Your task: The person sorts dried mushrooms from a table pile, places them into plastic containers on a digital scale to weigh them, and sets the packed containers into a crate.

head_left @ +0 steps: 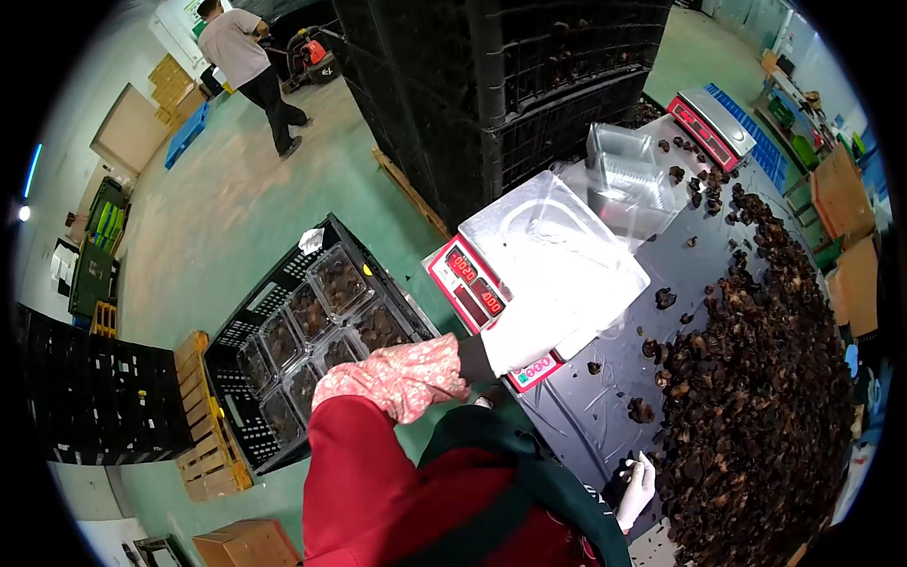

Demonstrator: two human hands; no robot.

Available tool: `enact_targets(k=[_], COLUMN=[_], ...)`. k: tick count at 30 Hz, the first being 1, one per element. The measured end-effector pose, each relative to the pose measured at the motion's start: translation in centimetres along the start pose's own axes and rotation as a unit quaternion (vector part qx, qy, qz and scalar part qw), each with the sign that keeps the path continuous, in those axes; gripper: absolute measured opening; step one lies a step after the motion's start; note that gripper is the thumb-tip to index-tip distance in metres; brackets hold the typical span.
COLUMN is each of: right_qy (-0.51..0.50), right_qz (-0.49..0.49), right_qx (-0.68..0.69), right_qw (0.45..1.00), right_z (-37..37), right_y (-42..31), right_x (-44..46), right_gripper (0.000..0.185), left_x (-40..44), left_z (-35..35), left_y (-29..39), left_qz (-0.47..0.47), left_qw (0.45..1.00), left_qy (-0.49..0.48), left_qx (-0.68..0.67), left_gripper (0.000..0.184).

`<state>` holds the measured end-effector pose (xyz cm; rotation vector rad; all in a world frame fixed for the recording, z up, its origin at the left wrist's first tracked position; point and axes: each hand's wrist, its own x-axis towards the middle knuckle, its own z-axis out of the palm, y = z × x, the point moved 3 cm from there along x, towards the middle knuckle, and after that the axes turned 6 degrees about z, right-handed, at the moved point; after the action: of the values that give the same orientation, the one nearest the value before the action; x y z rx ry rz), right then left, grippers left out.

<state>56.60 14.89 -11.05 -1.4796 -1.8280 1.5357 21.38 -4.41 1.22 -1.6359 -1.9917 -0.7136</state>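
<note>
My left hand (539, 333), in a white glove below a pink floral sleeve, reaches over the metal pan (529, 231) of a red-and-white digital scale (460, 307). Glare washes out its fingers and whatever lies under them. My right hand (638, 491), also in a white glove, is low over the grey table, its visible fingers apart. Beside it spreads a large pile of dark brown, crinkled pieces like dried mushrooms (756, 406). Stacked clear plastic containers (628, 184) stand behind the scale.
On the left, a black crate (276, 293) holds several clear boxes of brown pieces. Tall black crates (416, 104) rise ahead. A second scale (710, 130) sits at the table's far end. Wooden pallets (210, 425) and a cardboard box (250, 542) are on the floor. A person (238, 52) walks far left.
</note>
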Motion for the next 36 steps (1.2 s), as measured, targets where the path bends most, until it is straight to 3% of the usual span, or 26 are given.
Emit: enact_targets(k=[3, 5, 8, 12, 14, 18, 20, 24, 28, 30, 31, 32, 34, 36], right_qy=[-0.03, -0.046, -0.055, 0.088, 0.192, 0.299, 0.327, 0.339, 0.316, 0.3, 0.297, 0.28, 0.238, 0.23], right_qz=[-0.011, -0.019, -0.017, -0.203, -0.226, -0.137, -0.101, -0.103, -0.07, -0.091, -0.121, -0.144, -0.151, -0.22], right_qx=[-0.021, -0.009, 0.028, -0.151, -0.219, -0.319, -0.356, -0.362, -0.37, -0.402, -0.429, -0.444, -0.401, -0.396], right_qw=[0.999, 0.999, 0.998, 0.964, 0.929, 0.889, 0.87, 0.862, 0.871, 0.86, 0.845, 0.839, 0.871, 0.861], right_z=[1.3, 2.1, 2.7, 2.1, 1.1, -1.2, -1.9, -3.7, -5.4, -5.7, -5.7, -5.8, -6.1, -6.1], right_y=[-0.8, -1.5, -2.2, -2.5, -0.7, 2.3, 2.3, 1.9, -0.6, -1.8, -2.6, -3.2, -5.3, -6.6], right_x=[0.0, 0.5, -0.2, -2.0, -2.8, -4.0, -4.0, 0.3, 5.7, 7.9, 8.7, 9.5, 11.2, 12.8], right_gripper=[0.024, 0.023, 0.023, 0.029, 0.045, 0.077, 0.091, 0.104, 0.113, 0.114, 0.113, 0.109, 0.104, 0.089], left_x=[-3.9, -5.7, -3.9, -3.5, -4.6, -4.1, -2.9, 3.1, 10.2, 12.7, 13.7, 14.4, 14.8, 14.1], left_z=[0.5, 1.5, -0.9, -0.6, 2.6, 11.0, 14.0, 19.0, 24.1, 25.4, 25.9, 26.4, 27.3, 27.3], left_y=[0.5, 0.4, 1.2, 6.1, 9.6, 14.9, 15.0, 14.4, 15.7, 16.9, 17.2, 17.3, 16.7, 16.4], left_qz=[-0.02, -0.057, -0.06, 0.0, 0.006, -0.043, -0.051, -0.062, -0.03, 0.026, 0.059, 0.084, 0.102, 0.072], left_qw=[0.998, 0.986, 0.995, 0.986, 0.965, 0.928, 0.936, 0.964, 0.974, 0.965, 0.957, 0.945, 0.938, 0.944], left_qy=[-0.05, -0.155, -0.077, -0.038, -0.071, -0.138, -0.162, -0.113, -0.171, -0.237, -0.266, -0.305, -0.311, -0.298], left_qx=[0.04, 0.02, -0.034, -0.161, -0.253, -0.343, -0.31, -0.233, -0.147, -0.111, -0.097, -0.084, -0.118, -0.121], left_gripper=[0.025, 0.03, 0.045, 0.045, 0.045, 0.036, 0.041, 0.057, 0.091, 0.093, 0.093, 0.081, 0.059, 0.051])
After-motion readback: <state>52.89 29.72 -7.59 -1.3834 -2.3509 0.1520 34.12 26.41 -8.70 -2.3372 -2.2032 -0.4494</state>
